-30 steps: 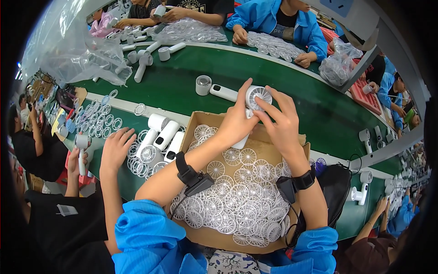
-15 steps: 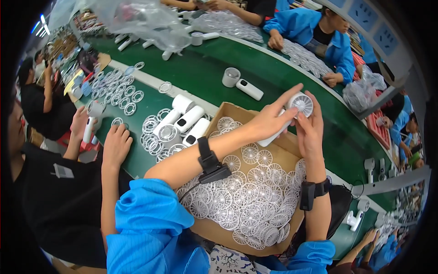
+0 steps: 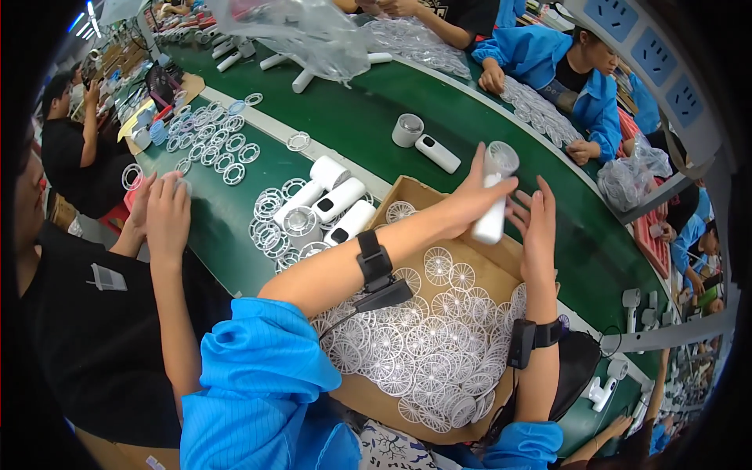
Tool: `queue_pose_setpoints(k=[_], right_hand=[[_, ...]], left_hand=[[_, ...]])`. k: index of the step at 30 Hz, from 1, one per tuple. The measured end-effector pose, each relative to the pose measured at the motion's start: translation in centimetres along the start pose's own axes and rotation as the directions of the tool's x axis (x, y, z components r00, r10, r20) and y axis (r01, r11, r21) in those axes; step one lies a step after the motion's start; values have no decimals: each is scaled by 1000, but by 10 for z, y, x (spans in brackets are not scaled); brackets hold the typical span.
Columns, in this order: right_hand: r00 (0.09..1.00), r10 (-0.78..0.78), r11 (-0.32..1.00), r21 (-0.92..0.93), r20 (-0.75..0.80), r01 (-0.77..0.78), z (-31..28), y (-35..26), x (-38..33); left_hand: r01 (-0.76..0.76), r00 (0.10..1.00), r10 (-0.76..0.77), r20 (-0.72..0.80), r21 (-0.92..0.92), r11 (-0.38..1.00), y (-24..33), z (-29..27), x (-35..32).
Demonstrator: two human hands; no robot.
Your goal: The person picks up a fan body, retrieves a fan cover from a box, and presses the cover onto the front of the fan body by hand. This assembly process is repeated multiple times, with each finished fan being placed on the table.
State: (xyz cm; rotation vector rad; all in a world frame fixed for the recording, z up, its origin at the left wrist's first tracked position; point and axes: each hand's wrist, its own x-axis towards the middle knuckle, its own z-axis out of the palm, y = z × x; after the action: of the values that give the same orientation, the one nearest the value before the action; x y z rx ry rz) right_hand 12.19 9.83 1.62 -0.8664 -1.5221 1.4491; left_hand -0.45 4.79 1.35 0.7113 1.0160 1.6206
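My left hand is closed around a white handheld fan, its round grey-white head pointing up and away from me. My right hand is just to the right of the fan, fingers spread and holding nothing. Beneath my forearms sits an open cardboard box with a heap of white spoked fan grilles in it. Whether a grille is seated on the fan head is hard to make out.
More white fans and white rings lie left of the box. Another fan lies on the green belt ahead. At my left a co-worker's hands hold a part. A metal frame with sockets stands upper right.
My right hand has come off the fan and opened. My left hand has turned the fan so its handle points toward me. The co-worker on the left has moved their hands together.
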Motion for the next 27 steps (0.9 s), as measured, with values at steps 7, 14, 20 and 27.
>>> queue_pose_setpoints(k=[7, 14, 20, 27], right_hand=[[988, -128, 982, -148, -88, 114, -20, 14, 5], [962, -219, 924, -283, 160, 258, -57, 1, 22], [944, -293, 510, -860, -152, 19, -244, -3, 50], [887, -208, -682, -711, 411, 169, -645, 63, -7]], left_hand=[[93, 952, -128, 280, 134, 987, -17, -12, -6], [116, 786, -484, 386, 677, 727, -21, -32, -12], [-183, 717, -476, 510, 796, 577, -42, -17, 3], [-388, 625, -397, 672, 709, 590, -56, -14, 20]])
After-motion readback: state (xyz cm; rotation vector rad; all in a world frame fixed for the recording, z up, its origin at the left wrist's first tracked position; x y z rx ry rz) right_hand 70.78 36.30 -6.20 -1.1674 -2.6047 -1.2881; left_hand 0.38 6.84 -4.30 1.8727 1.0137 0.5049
